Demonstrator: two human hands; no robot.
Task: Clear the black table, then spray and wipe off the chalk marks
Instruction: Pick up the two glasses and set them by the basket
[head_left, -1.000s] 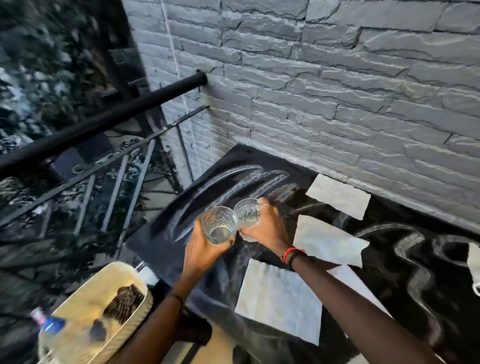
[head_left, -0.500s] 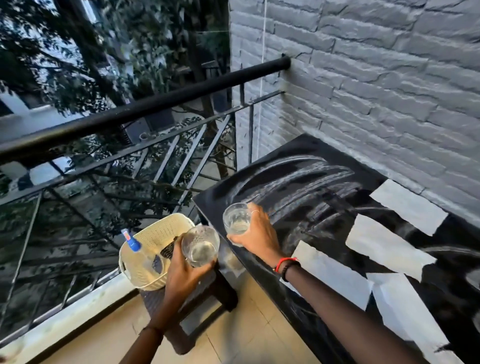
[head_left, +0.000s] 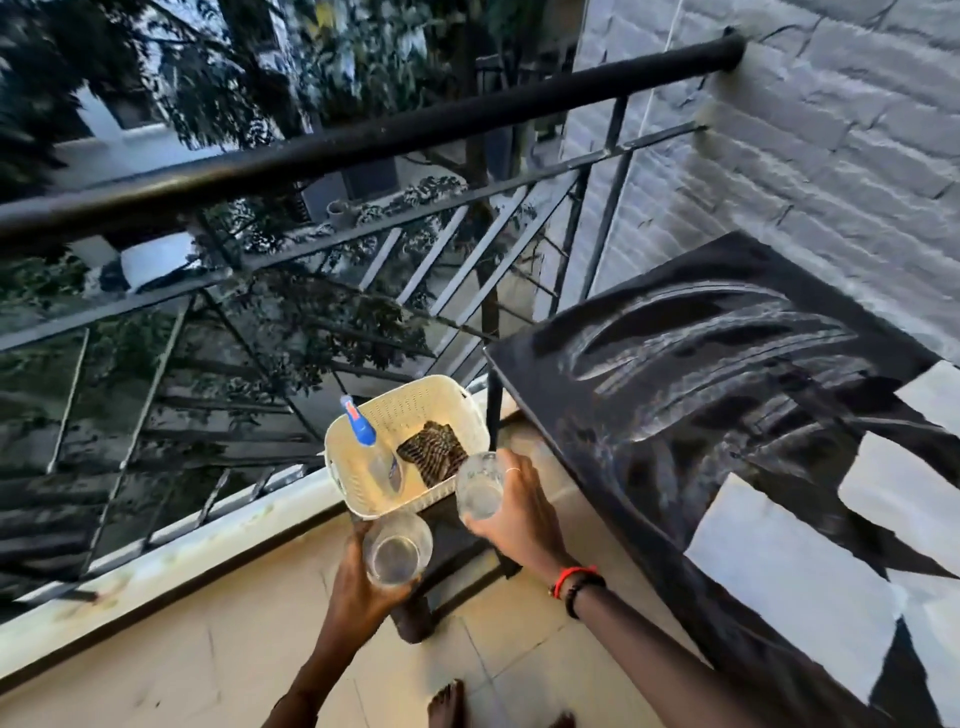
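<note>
My left hand (head_left: 358, 587) grips a clear drinking glass (head_left: 397, 548) over the floor, just in front of a cream plastic basket (head_left: 415, 400). My right hand (head_left: 519, 512) holds a second clear glass (head_left: 480, 486) at the basket's near right corner. Inside the basket lie a spray bottle with a blue head (head_left: 363, 431) and a dark patterned cloth (head_left: 432, 451). The black table (head_left: 597, 415) stands to the right, smeared with white chalk marks (head_left: 691, 332). Several white paper sheets (head_left: 789, 582) lie on its near part.
The basket rests on a low dark stool (head_left: 457, 566). A black metal railing (head_left: 332, 150) runs across behind it, with a pale ledge (head_left: 156, 561) at its foot. A grey brick wall (head_left: 831, 130) backs the table. My bare feet (head_left: 447, 706) stand on beige floor tiles.
Both hands have carried the glasses off the table, leftward and down to the basket on the stool. My view has swung left, so the table sits at the right.
</note>
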